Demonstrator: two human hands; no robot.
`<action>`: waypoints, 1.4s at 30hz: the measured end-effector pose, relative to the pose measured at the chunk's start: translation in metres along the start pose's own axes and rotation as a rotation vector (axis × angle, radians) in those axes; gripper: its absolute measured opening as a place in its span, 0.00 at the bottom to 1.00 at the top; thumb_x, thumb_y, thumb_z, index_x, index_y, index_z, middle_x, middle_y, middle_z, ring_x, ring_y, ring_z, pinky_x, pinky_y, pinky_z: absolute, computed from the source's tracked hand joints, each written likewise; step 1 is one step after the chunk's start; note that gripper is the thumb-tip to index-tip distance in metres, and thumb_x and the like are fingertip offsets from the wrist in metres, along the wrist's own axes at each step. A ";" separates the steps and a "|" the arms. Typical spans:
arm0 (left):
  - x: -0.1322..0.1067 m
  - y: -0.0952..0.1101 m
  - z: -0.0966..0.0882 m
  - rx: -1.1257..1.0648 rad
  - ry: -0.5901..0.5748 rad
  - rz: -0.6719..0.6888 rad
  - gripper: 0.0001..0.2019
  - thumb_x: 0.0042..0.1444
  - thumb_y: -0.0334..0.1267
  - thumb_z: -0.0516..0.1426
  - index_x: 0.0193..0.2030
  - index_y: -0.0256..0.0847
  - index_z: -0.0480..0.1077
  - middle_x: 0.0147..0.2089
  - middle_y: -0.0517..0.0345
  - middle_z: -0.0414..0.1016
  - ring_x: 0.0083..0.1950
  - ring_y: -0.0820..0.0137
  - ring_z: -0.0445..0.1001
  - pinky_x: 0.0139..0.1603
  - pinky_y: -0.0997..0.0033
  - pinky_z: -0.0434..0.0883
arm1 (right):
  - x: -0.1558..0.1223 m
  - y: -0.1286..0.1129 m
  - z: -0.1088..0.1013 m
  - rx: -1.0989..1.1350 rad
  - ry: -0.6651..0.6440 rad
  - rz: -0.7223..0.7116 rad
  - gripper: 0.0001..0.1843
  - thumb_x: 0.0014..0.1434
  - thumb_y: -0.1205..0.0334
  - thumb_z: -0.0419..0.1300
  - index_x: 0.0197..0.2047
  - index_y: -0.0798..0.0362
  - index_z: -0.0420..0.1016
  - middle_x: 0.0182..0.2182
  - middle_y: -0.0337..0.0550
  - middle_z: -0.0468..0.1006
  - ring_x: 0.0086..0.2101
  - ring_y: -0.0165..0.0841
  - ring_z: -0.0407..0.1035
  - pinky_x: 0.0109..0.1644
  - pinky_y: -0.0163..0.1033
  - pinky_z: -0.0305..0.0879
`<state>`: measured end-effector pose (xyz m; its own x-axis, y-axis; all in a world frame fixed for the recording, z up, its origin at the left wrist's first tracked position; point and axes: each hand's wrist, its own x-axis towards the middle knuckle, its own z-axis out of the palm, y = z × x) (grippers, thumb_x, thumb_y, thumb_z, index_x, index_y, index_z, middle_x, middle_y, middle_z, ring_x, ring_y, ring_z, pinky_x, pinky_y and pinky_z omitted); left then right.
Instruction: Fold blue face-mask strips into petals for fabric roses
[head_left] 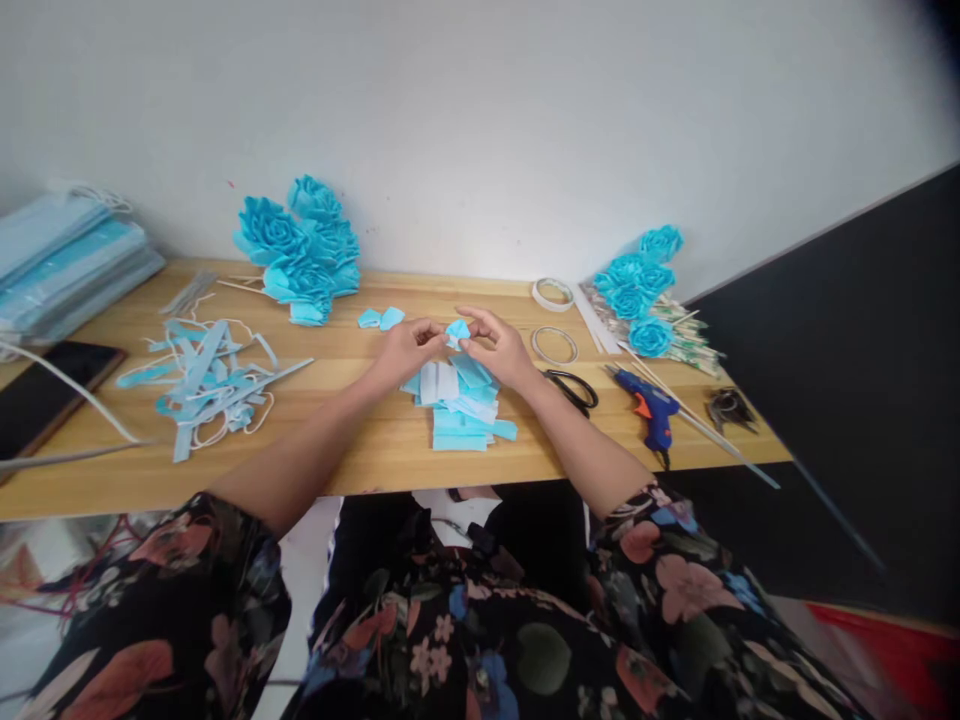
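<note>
A small light-blue folded petal (457, 331) is held up between my two hands, above the middle of the table. My left hand (409, 348) pinches its left edge. On the other side, my right hand (501, 348) grips it with the thumb low and the fingers curved over it. Just below lies a loose pile of blue and white fabric pieces (460, 440), partly under my hands. Two folded blue petals (391, 318) rest on the wood beyond my left hand.
Left: cut strips and ear loops (214, 385), a phone (52, 400), stacked face masks (71, 260). At the back stand blue fabric roses (300, 250). Right: more roses (637, 285), tape rolls (553, 294), black scissors (574, 390), a blue glue gun (656, 405), thin sticks (705, 425).
</note>
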<state>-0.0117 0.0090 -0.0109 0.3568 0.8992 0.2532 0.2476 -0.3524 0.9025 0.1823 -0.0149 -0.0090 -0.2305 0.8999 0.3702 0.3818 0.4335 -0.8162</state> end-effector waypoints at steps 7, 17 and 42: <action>0.000 -0.003 -0.001 -0.014 -0.018 0.008 0.16 0.54 0.50 0.57 0.31 0.38 0.74 0.30 0.57 0.74 0.32 0.70 0.68 0.34 0.70 0.63 | -0.001 -0.001 0.000 -0.013 0.014 -0.011 0.28 0.56 0.60 0.61 0.60 0.52 0.70 0.34 0.38 0.77 0.37 0.32 0.72 0.51 0.41 0.67; -0.001 -0.001 -0.002 0.054 -0.066 0.015 0.15 0.52 0.48 0.59 0.26 0.37 0.74 0.26 0.60 0.72 0.28 0.73 0.64 0.30 0.72 0.60 | 0.000 0.000 -0.003 0.081 0.007 0.020 0.26 0.60 0.55 0.59 0.60 0.52 0.70 0.37 0.41 0.80 0.39 0.34 0.74 0.50 0.43 0.69; -0.003 0.007 -0.006 0.146 0.072 -0.053 0.10 0.54 0.44 0.60 0.27 0.39 0.72 0.22 0.64 0.65 0.26 0.74 0.60 0.28 0.72 0.57 | 0.013 0.018 -0.028 -0.040 0.219 -0.030 0.24 0.65 0.48 0.53 0.58 0.51 0.70 0.34 0.41 0.78 0.38 0.33 0.73 0.47 0.40 0.70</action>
<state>-0.0168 0.0057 -0.0028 0.2753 0.9319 0.2360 0.3941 -0.3333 0.8565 0.2114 0.0063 -0.0062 -0.0440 0.8732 0.4854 0.4135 0.4582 -0.7868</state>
